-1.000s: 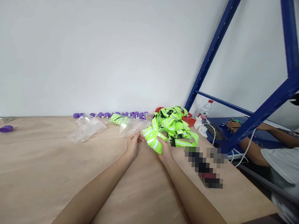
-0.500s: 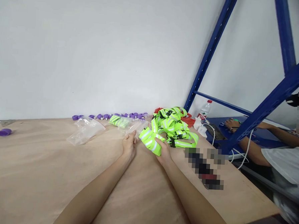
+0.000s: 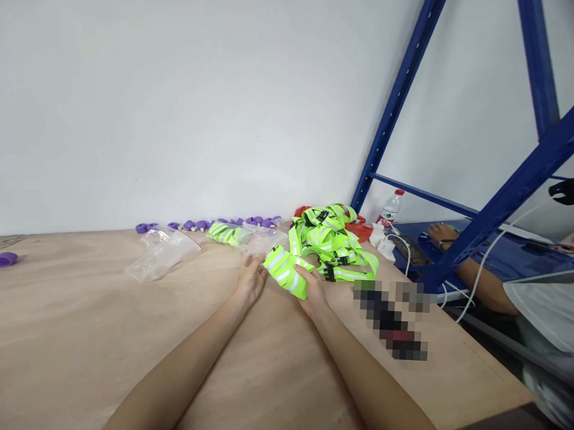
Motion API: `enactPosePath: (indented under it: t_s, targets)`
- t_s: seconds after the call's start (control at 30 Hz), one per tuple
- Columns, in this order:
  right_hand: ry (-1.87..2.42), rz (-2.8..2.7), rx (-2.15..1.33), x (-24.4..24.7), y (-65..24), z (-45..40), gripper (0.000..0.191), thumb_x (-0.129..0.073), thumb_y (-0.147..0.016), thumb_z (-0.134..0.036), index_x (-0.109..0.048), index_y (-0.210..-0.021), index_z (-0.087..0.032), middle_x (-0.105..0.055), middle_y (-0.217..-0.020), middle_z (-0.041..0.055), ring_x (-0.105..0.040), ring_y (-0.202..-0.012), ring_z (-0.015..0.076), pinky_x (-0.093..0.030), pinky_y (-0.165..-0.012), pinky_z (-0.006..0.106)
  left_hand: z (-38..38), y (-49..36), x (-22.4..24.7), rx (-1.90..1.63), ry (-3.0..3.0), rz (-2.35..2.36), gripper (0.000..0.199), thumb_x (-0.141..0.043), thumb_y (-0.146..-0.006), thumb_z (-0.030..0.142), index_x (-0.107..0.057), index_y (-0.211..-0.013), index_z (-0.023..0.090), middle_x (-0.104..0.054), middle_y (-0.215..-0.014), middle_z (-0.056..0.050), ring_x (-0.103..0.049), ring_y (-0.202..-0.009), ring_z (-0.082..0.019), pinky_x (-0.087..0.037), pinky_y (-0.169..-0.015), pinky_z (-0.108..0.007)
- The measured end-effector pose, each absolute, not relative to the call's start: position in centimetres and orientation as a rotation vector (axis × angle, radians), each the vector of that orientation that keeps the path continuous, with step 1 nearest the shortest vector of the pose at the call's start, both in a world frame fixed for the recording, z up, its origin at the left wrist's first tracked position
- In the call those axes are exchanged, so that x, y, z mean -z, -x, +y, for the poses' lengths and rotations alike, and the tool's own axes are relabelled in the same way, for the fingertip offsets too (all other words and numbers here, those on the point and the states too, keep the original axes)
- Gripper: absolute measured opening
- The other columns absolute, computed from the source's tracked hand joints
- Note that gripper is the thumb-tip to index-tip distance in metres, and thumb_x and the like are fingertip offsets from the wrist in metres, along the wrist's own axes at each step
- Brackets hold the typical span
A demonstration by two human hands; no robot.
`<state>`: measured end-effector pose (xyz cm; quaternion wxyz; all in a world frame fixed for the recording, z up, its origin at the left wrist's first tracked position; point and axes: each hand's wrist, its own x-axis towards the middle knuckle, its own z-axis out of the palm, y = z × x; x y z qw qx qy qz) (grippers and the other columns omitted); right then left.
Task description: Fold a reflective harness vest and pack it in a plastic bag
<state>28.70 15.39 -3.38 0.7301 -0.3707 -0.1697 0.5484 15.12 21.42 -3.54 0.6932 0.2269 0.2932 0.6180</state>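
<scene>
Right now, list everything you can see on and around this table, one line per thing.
Folded neon-yellow reflective strap bundle: one, yellow with silver bands, between the two hands.
Heap of neon-yellow reflective straps: one heap, far right of the table.
Clear plastic zip bags: several, transparent, mid-table; one by the left hand.
Small purple plastic caps: a row, along the wall; one more at far left.
Red bag: one, behind the heap.
Clear water bottle with red cap: one, by the blue metal rack.
Plywood table: one, tan.
Co-worker's arm: one, at right.
Left hand: touching the bundle's edge.
Right hand: holding the bundle.
</scene>
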Motion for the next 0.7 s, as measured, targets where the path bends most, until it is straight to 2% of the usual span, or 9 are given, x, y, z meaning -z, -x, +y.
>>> enactPosePath:
  t_s: [0.1, 0.23, 0.37, 0.53, 0.7]
  targets:
    - [0.808, -0.380, -1.207, 3.05, -28.50, 15.29, 0.057, -0.092, -0.052, -0.024, -0.072, -0.105, -0.015, -0.076, -0.100, 0.0077, -0.072, -0.090, 0.0260, -0.059, -0.075, 0.032, 21.41, -14.88, 3.27, -1.298, -0.571, 0.574, 0.030, -0.084, -0.073, 0.028, -0.062, -0.091, 0.018, -0.072, -0.098, -0.006, -0.070, -0.089, -0.019, -0.057, -0.081, -0.030]
    - [0.836, -0.396, -1.219, 2.73, -28.19, 15.07, 0.057, -0.093, -0.049, -0.025, -0.072, -0.101, -0.015, -0.076, -0.096, 0.0065, -0.071, -0.086, 0.0250, -0.058, -0.071, 0.030, 21.36, -14.56, 3.07, -1.246, -0.632, 0.505, 0.038, -0.085, -0.073, 0.037, -0.067, -0.098, 0.015, -0.073, -0.106, -0.008, -0.069, -0.097, -0.021, -0.055, -0.091, -0.035]
    - [0.879, -0.391, -1.210, 2.68, -28.02, 14.92, 0.056, -0.093, -0.046, -0.025, -0.073, -0.098, -0.017, -0.076, -0.090, 0.0047, -0.071, -0.083, 0.0253, -0.058, -0.069, 0.031, 21.24, -14.44, 2.96, -1.248, -0.680, 0.476, 0.039, -0.086, -0.071, 0.036, -0.069, -0.098, 0.014, -0.073, -0.103, -0.008, -0.069, -0.097, -0.021, -0.051, -0.095, -0.035]
    - [0.892, -0.419, -1.197, 2.67, -27.96, 14.81, 0.055, -0.093, -0.045, -0.026, -0.073, -0.096, -0.018, -0.076, -0.089, 0.0041, -0.071, -0.085, 0.0266, -0.058, -0.073, 0.033, 20.83, -14.59, 2.58, -1.212, -0.741, 0.459, 0.043, -0.087, -0.069, 0.036, -0.071, -0.102, 0.014, -0.074, -0.105, -0.009, -0.068, -0.101, -0.024, -0.050, -0.097, -0.037]
    - [0.911, -0.421, -1.191, 2.58, -27.97, 14.74, 0.055, -0.093, -0.046, -0.027, -0.072, -0.096, -0.018, -0.076, -0.089, 0.0043, -0.071, -0.085, 0.0268, -0.057, -0.070, 0.033, 21.06, -14.16, 2.70, -1.190, -0.771, 0.527, 0.047, -0.083, -0.070, 0.039, -0.071, -0.110, 0.017, -0.074, -0.109, -0.008, -0.067, -0.105, -0.024, -0.051, -0.093, -0.035]
